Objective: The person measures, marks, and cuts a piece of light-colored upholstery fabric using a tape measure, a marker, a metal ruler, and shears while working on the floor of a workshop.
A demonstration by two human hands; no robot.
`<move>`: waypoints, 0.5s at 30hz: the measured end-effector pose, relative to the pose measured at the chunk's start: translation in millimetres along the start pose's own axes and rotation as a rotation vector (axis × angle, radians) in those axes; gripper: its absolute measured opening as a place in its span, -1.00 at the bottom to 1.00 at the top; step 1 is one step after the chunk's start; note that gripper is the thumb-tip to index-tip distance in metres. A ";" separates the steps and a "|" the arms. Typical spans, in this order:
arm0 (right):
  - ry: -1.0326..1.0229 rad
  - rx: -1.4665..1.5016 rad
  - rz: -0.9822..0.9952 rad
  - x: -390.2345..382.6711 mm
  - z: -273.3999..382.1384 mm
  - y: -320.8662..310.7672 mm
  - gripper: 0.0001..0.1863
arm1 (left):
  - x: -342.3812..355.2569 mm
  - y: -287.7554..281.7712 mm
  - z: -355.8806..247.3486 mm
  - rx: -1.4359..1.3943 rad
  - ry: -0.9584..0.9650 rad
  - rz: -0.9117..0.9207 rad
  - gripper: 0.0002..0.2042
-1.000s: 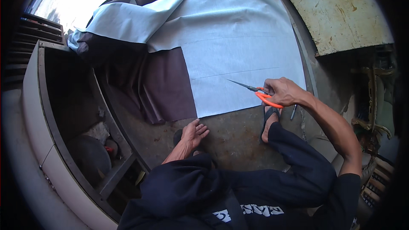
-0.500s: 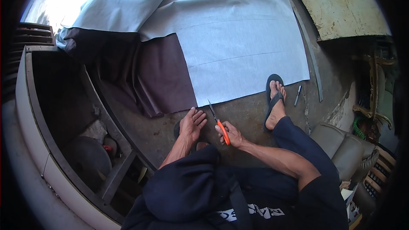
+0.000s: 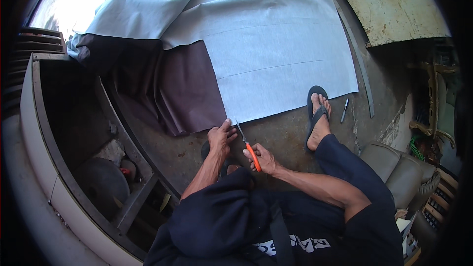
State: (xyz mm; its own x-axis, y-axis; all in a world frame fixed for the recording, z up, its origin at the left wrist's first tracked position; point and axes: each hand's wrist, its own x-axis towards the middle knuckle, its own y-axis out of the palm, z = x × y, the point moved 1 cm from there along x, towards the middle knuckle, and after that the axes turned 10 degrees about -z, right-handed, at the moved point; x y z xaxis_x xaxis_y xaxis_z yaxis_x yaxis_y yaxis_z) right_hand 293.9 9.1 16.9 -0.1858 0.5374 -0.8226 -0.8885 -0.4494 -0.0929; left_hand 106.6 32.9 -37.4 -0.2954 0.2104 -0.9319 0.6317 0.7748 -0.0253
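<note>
A large sheet of upholstery fabric [image 3: 276,44] lies on the floor, its pale backing up with two thin lines drawn across it. Its dark brown face [image 3: 189,86] shows at the left. My left hand [image 3: 220,137] pinches the near edge by the corner where brown meets pale, thumb on top. In my right hand [image 3: 264,159] are scissors with orange handles [image 3: 253,157], their dark blades pointing at that edge just right of my left thumb. The blade tips reach the fabric's margin; whether they are parted is hard to see.
My sandalled right foot [image 3: 319,118] rests at the fabric's near right edge. Beside it lies a pen [image 3: 344,110]. A long metal strip [image 3: 363,76] runs along the right side. An open-topped wooden frame [image 3: 47,133] stands left, a grey cushioned seat [image 3: 389,162] right.
My left hand has moved up to the fabric edge and closed on it. The scissors have shifted slightly left and down, their tips now beside my left thumb.
</note>
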 end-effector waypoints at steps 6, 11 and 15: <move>-0.011 -0.076 -0.059 -1.7 7.1 19.3 -0.48 | -1.6 -5.6 4.0 -0.033 0.046 -0.020 -0.68; -0.036 -0.238 -0.159 -0.6 -17.2 11.2 -0.45 | -8.1 -5.8 2.5 0.011 0.069 -0.044 -0.62; -0.085 -0.226 -0.121 -10.6 -16.4 10.7 -0.43 | -6.1 -9.9 3.8 0.007 0.078 -0.026 -0.63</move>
State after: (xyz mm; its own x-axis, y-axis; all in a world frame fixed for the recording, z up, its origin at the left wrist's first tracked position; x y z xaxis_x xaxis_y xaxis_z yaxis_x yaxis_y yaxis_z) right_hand 293.3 -13.1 15.3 -0.1273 0.6505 -0.7488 -0.7917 -0.5214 -0.3184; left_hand 104.8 21.7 -32.8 -0.3661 0.2362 -0.9001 0.6282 0.7763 -0.0518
